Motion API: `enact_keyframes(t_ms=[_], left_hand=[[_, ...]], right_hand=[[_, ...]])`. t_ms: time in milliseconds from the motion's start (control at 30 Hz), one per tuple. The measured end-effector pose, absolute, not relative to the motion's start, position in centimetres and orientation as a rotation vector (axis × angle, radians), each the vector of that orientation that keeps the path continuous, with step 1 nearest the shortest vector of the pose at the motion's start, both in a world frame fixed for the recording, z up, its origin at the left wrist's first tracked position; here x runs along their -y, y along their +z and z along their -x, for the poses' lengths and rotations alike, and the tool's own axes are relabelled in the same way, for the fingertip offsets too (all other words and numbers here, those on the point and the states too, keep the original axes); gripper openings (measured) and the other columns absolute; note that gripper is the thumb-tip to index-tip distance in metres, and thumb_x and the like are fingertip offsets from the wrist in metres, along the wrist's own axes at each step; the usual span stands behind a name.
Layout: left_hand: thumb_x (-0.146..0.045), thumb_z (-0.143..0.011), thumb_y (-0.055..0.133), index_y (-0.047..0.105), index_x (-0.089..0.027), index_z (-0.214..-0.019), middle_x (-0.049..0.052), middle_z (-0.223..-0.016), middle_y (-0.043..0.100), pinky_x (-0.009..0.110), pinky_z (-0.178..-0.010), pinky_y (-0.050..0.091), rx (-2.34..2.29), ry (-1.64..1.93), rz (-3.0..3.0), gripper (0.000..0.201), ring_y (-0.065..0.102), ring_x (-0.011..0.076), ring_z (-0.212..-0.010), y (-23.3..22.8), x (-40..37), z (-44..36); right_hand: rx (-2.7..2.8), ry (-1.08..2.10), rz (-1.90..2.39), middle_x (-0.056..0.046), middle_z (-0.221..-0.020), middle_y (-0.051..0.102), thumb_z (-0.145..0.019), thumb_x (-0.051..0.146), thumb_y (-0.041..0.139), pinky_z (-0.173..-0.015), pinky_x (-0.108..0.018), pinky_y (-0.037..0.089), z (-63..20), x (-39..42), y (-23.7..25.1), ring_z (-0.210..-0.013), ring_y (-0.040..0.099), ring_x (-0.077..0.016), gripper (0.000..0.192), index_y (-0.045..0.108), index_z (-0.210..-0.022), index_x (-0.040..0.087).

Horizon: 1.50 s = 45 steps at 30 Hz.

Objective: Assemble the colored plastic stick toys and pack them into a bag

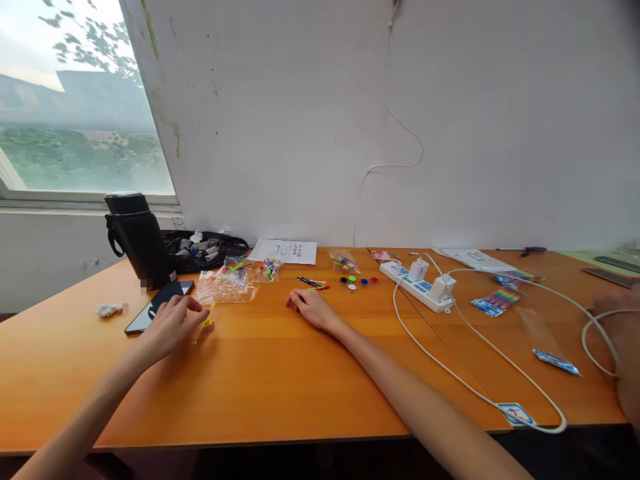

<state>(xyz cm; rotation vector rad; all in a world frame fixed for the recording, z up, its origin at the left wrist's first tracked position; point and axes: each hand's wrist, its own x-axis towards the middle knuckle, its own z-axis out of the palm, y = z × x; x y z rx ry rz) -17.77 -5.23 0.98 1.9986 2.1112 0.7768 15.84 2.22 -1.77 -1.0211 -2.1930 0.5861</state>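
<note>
Left hand (173, 325) curled, fingertips pinching one small yellow stick (205, 325) on the orange table (280, 387). Long way of the stick running from 7 o'clock up to 1 o'clock, top end near the fingers, low end touching the table. Lying just at 3 o'clock of the left hand, and just at 6 o'clock of a crinkly clear bag (226, 287).

Right hand (311, 308) resting flat on the table, fingers close together and pointing to 9 o'clock, holding nothing. Well apart from the yellow stick.

At 12 o'clock of the right hand, a few thin colored sticks (313, 283); too small to count well. At 2 o'clock, six little round buttons (357, 282): black, green, white, blue and two red. One white power strip (416, 285) farther at 3 o'clock, with two white plugs and a long white cable (450, 363).

One dark phone (159, 305) at 11 o'clock of the left hand, one black bottle (137, 238) behind it. One paper sheet (285, 251) by the wall. Part of another person (625, 347) at the right edge.
</note>
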Motion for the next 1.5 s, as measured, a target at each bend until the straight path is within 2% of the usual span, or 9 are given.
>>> enact_keyframes(t_ms=[133, 267, 533, 733, 833, 933, 1033, 1233, 1500], left_hand=[[-0.049, -0.087, 0.039, 0.051, -0.021, -0.079, 0.007, -0.089, 0.06, 0.036, -0.08, 0.043, -1.998, 0.878, -2.205, 0.032, 0.057, 0.0258, -0.089, 3.6, 4.7, 12.2], [-0.034, -0.085, 0.042, 0.048, -0.021, -0.073, 0.002, -0.076, 0.059, 0.028, -0.065, 0.033, -1.735, 0.851, -2.26, 0.018, 0.053, 0.0193, -0.07, 4.5, 1.5, 4.7], [-0.039, -0.083, 0.048, 0.037, -0.02, -0.064, -0.005, -0.059, 0.036, 0.024, -0.056, 0.023, -1.313, 1.174, -1.741, 0.029, 0.034, 0.0115, -0.058, -1.4, -2.4, -0.9], [-0.042, -0.085, 0.053, 0.036, -0.02, -0.066, -0.006, -0.06, 0.031, 0.021, -0.052, 0.025, -1.114, 1.21, -1.624, 0.034, 0.03, 0.0096, -0.055, -1.6, -1.8, 0.2], [-0.043, -0.086, 0.054, 0.037, -0.021, -0.067, -0.007, -0.06, 0.032, 0.021, -0.05, 0.03, -1.04, 1.214, -1.578, 0.034, 0.033, 0.0085, -0.051, -1.6, -1.8, 0.2], [-0.043, -0.086, 0.057, 0.049, -0.02, -0.084, -0.004, -0.069, 0.05, 0.023, -0.058, 0.044, -0.937, 1.173, -1.517, 0.024, 0.05, 0.0097, -0.057, -1.6, -1.6, 0.0], [-0.044, -0.085, 0.063, 0.055, -0.019, -0.108, 0.004, -0.093, 0.063, 0.03, -0.076, 0.053, -0.806, 1.065, -1.459, 0.035, 0.063, 0.0135, -0.075, -1.3, -1.5, 0.2], [-0.045, -0.082, 0.07, 0.061, -0.015, -0.11, 0.007, -0.093, 0.068, 0.035, -0.09, 0.052, -0.696, 0.977, -1.494, 0.042, 0.066, 0.0161, -0.085, -1.4, -1.8, 1.0], [-0.05, -0.079, 0.073, 0.061, -0.014, -0.107, 0.014, -0.102, 0.071, 0.04, -0.09, 0.053, -0.794, 0.96, -1.468, 0.047, 0.071, 0.0188, -0.083, -1.6, -2.0, 0.8]], right_hand=[[2.201, 0.552, 1.001, -0.003, -0.085, 0.068, -0.104, 0.034, 0.035, -0.073, -0.026, 0.042, -15.6, -2.2, -1.7, -0.078, 0.06, -0.0148, 0.04, 0.067, -0.088, 0.018], [2.12, 0.112, 1.181, -0.006, -0.097, 0.069, -0.1, 0.026, 0.04, -0.088, -0.032, 0.041, -17.3, -2.3, -1.0, -0.095, 0.058, -0.0202, 0.029, 0.066, -0.09, 0.019], [1.865, -0.513, 1.798, -0.016, -0.108, 0.064, -0.091, 0.02, 0.05, -0.088, -0.041, 0.04, -25.1, -3.5, 1.2, -0.105, 0.054, -0.0306, 0.017, 0.066, -0.098, 0.016], [1.876, -0.28, 1.957, -0.018, -0.107, 0.065, -0.087, 0.017, 0.051, -0.074, -0.036, 0.043, -25.4, -3.5, 0.3, -0.093, 0.061, -0.0284, 0.015, 0.061, -0.097, 0.014], [1.896, -0.081, 1.733, -0.013, -0.097, 0.066, -0.085, 0.017, 0.055, -0.073, -0.033, 0.045, -24.1, -3.5, 0.0, -0.085, 0.062, -0.0232, 0.005, 0.059, -0.088, 0.016], [1.925, 0.258, 1.269, -0.006, -0.09, 0.065, -0.088, 0.026, 0.057, -0.072, -0.029, 0.048, -21.7, -3.0, -0.2, -0.078, 0.061, -0.0174, 0.007, 0.056, -0.088, 0.018], [1.941, 0.447, 0.959, -0.004, -0.092, 0.063, -0.09, 0.029, 0.056, -0.074, -0.028, 0.051, -18.7, -1.8, -0.2, -0.082, 0.061, -0.0161, 0.011, 0.056, -0.094, 0.019], [2.109, 0.331, 0.891, -0.006, -0.105, 0.062, -0.091, 0.025, 0.054, -0.086, -0.031, 0.05, -17.4, -0.4, 0.3, -0.093, 0.061, -0.0173, 0.012, 0.058, -0.101, 0.02], [2.069, -0.219, 1.44, -0.01, -0.119, 0.064, -0.097, 0.026, 0.043, -0.101, -0.036, 0.04, -22.0, -3.6, -0.8, -0.115, 0.052, -0.0235, 0.026, 0.062, -0.114, 0.017]])
